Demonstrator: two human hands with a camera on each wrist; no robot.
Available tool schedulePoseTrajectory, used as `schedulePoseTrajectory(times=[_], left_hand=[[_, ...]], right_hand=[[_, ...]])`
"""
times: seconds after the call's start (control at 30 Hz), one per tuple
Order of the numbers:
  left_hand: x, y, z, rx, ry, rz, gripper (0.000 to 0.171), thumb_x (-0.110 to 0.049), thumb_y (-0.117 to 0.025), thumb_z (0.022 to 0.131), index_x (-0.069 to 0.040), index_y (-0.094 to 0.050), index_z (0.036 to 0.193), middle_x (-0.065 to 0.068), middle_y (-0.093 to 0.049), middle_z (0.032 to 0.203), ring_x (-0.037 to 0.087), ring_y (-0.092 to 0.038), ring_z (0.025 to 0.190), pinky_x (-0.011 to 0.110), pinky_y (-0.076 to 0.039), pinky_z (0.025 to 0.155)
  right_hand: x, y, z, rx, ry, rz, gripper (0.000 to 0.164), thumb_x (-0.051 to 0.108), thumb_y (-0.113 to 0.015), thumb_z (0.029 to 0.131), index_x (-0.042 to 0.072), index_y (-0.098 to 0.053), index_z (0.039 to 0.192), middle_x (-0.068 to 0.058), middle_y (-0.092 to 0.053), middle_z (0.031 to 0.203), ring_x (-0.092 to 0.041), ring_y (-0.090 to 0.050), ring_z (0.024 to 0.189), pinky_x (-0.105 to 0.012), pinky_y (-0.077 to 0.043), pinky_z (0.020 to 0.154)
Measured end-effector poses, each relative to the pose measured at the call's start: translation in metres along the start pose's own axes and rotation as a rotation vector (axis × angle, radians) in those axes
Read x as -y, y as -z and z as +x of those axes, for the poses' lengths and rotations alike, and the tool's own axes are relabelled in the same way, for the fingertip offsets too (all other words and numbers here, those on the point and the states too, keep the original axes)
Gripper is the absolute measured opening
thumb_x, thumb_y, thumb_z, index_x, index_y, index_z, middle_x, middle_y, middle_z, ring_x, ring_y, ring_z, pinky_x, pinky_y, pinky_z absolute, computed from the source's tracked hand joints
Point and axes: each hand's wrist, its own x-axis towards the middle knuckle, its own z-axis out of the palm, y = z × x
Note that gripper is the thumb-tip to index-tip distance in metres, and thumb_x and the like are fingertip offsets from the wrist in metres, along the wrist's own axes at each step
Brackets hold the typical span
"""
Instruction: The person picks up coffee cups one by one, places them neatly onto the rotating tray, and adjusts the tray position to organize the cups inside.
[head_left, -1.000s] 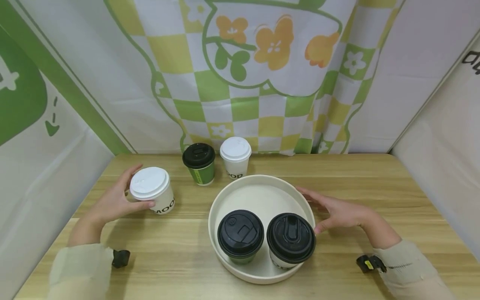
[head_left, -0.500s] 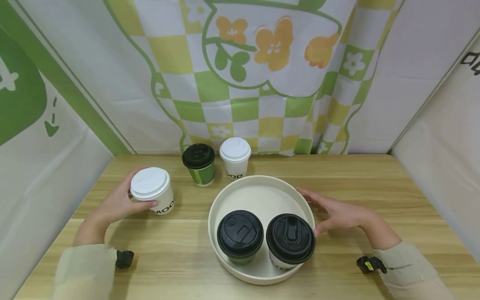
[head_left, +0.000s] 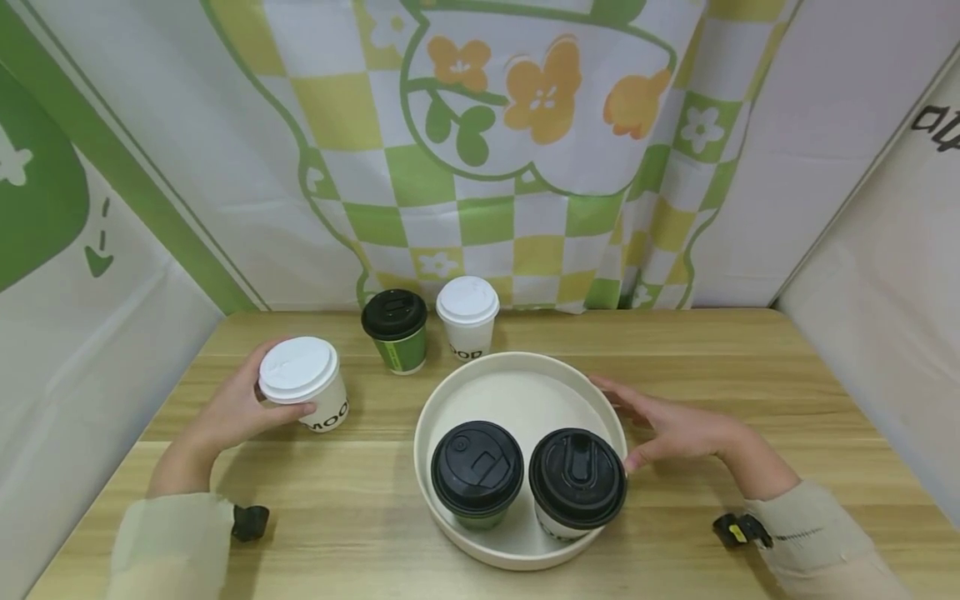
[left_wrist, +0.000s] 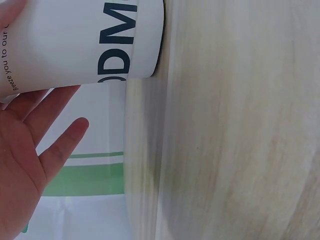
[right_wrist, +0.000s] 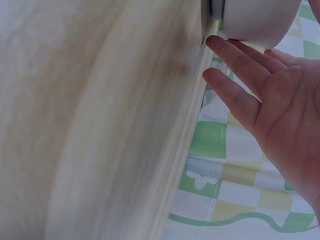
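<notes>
In the head view my left hand [head_left: 234, 410] holds a white paper cup [head_left: 328, 407] with a white lid at the table's left side, the thumb across its front. The left wrist view shows the white cup [left_wrist: 75, 45] with dark lettering, its base right at the tabletop, and the little finger off it. My right hand [head_left: 681, 427] has its fairly straight fingers spread along the right rim of a round cream tray [head_left: 517, 379]. Two black-lidded cups stand in the tray, a green one [head_left: 480, 518] and a white one [head_left: 561, 527]. In the right wrist view the fingertips [right_wrist: 215, 45] meet the tray's wall [right_wrist: 260, 20].
A small green cup [head_left: 403, 352] with a black lid and a small white cup [head_left: 469, 335] with a white lid stand behind the tray, near the table's back edge. A checkered curtain [head_left: 487, 221] hangs behind the wooden table [head_left: 337, 517], with pale fabric walls at both sides.
My left wrist has moved slightly to the right, and the thumb reaches a little further over the white cup's front. The right hand and tray stay in place.
</notes>
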Motion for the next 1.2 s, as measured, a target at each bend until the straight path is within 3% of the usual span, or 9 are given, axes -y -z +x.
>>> schedulePoseTrajectory(times=[0.43,0.67,0.8,1.0,1.2], left_hand=[[-0.007,0.002,-0.005,-0.011,0.005,0.029,0.095,-0.021,-0.088,0.075,-0.011,-0.033,0.151,0.017,-0.052,0.138,-0.011,-0.039,0.111,0.016,-0.035,0.090],[-0.012,0.005,-0.007,-0.014,0.000,-0.007,0.096,-0.017,-0.087,0.076,-0.010,-0.029,0.153,0.015,-0.050,0.138,-0.013,-0.043,0.109,0.007,-0.038,0.085],[-0.017,0.006,-0.006,-0.013,-0.015,0.003,0.097,-0.018,-0.087,0.076,-0.010,-0.029,0.153,0.016,-0.050,0.139,-0.013,-0.045,0.107,0.007,-0.040,0.084],[-0.024,0.002,-0.003,-0.006,-0.048,0.018,0.095,-0.020,-0.087,0.077,-0.010,-0.030,0.152,0.012,-0.050,0.138,-0.011,-0.047,0.108,0.009,-0.042,0.086],[-0.029,0.000,-0.003,-0.002,-0.065,0.009,0.094,-0.019,-0.087,0.076,-0.011,-0.032,0.152,0.006,-0.050,0.136,-0.009,-0.049,0.109,0.009,-0.042,0.087]], right_hand=[[0.005,-0.006,-0.001,-0.013,-0.011,-0.035,0.119,0.025,-0.083,0.078,0.000,0.001,0.158,-0.033,-0.030,0.155,-0.052,-0.034,0.140,-0.067,-0.036,0.109],[0.004,-0.009,-0.002,-0.011,-0.004,-0.007,0.120,0.020,-0.085,0.078,-0.002,0.003,0.157,-0.034,-0.039,0.144,-0.049,-0.049,0.127,-0.040,-0.055,0.097],[0.005,-0.012,-0.002,-0.004,0.001,0.034,0.122,0.017,-0.085,0.078,-0.002,0.005,0.156,-0.035,-0.039,0.142,-0.048,-0.048,0.125,-0.038,-0.055,0.096],[0.007,-0.019,-0.003,0.018,-0.002,0.127,0.126,0.020,-0.084,0.079,-0.005,0.014,0.154,-0.038,-0.031,0.143,-0.048,-0.047,0.125,-0.025,-0.052,0.099],[0.011,-0.023,-0.005,0.007,-0.037,0.109,0.130,0.025,-0.084,0.077,-0.004,0.018,0.153,-0.037,-0.037,0.138,-0.043,-0.055,0.119,-0.023,-0.052,0.097]])
